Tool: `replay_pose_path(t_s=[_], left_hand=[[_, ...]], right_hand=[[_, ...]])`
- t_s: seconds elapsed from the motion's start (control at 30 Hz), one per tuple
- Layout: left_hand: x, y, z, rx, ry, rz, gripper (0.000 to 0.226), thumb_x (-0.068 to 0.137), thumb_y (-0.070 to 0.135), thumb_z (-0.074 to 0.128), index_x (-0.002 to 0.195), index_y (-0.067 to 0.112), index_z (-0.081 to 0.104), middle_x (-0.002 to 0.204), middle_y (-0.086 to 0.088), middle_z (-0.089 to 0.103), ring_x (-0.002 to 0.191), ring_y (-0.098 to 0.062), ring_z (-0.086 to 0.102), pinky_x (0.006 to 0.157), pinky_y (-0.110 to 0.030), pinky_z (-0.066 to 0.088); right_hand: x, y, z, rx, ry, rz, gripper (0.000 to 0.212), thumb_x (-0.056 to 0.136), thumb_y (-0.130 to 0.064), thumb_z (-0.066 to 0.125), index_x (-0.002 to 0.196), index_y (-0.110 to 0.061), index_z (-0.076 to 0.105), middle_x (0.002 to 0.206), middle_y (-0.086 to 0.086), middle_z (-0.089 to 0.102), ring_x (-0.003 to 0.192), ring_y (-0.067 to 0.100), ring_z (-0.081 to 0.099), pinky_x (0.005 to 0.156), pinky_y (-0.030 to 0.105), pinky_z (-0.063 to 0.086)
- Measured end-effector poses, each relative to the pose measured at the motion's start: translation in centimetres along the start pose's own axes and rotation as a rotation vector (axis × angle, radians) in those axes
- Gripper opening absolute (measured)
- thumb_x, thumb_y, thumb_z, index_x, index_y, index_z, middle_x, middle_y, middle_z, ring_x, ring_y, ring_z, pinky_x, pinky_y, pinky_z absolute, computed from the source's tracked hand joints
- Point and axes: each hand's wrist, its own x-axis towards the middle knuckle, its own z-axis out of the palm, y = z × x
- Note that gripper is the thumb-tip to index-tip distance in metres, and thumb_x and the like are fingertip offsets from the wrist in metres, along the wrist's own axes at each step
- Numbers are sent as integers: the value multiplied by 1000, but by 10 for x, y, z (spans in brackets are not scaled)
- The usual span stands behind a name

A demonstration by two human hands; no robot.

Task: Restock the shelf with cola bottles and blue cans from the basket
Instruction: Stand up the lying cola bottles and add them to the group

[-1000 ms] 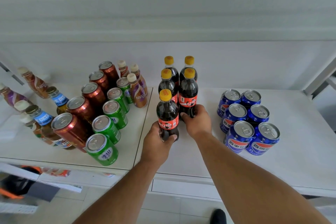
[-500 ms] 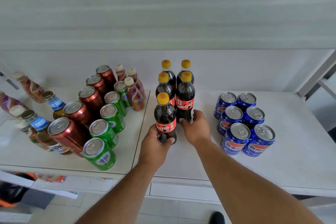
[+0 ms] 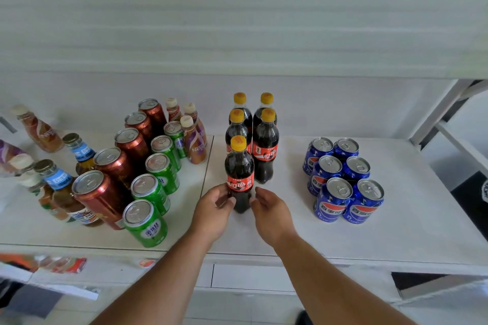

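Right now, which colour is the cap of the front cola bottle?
Yellow-orange. The cap of the front cola bottle shows best in the head view.

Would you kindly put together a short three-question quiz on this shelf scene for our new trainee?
1. How many cola bottles stand on the shelf?
2. True or false: the blue cans are to the left of the cola bottles.
3. Which hands are at the front cola bottle: A) left hand only, B) right hand only, C) both?

Key: 1. Five. 2. False, they are to the right. 3. C, one on each side of its lower body.
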Motion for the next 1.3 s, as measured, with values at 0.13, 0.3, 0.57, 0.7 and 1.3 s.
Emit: replay_pose_path(t_s=[0.13, 0.3, 0.57, 0.7, 1.3], left_hand=[[1, -4, 1, -58, 3, -23, 36, 102, 3, 61, 125, 28, 72, 121, 12, 76, 119, -7, 67, 110, -33, 48], [4, -8, 5, -59, -3, -40, 39, 102, 6, 61, 122, 37, 74, 123, 15, 76, 123, -7, 67, 116, -41, 46], [10, -2, 19, -92, -12, -53, 39, 103, 7, 60, 133, 29, 72, 125, 15, 76, 124, -7, 66, 116, -40, 47], [14, 1, 24, -85, -21, -57, 40, 103, 9, 60, 137, 28, 69, 128, 14, 74, 126, -7, 65, 116, -38, 47], [24, 6, 30, -83, -52, -59, 44, 105, 9, 58, 144, 30, 64, 138, 13, 69, 132, -6, 60, 117, -33, 43]], right_hand=[[2, -3, 5, 15, -5, -43, 33, 107, -19, 54, 135, -26, 68, 116, -8, 73, 115, 17, 67, 96, 25, 49], [5, -2, 4, 47, 18, -45, 33, 108, -18, 52, 135, -27, 70, 110, -13, 69, 108, 13, 64, 93, 21, 44], [16, 0, -6, 59, 37, -32, 35, 107, -23, 55, 140, -26, 67, 123, -9, 71, 115, 12, 64, 97, 21, 46], [21, -1, -9, 51, 36, -26, 36, 107, -26, 55, 142, -26, 65, 132, -6, 71, 118, 13, 63, 100, 24, 47], [31, -1, -11, 34, 63, -21, 41, 107, -27, 54, 147, -24, 61, 139, -5, 68, 126, 14, 63, 96, 19, 43]])
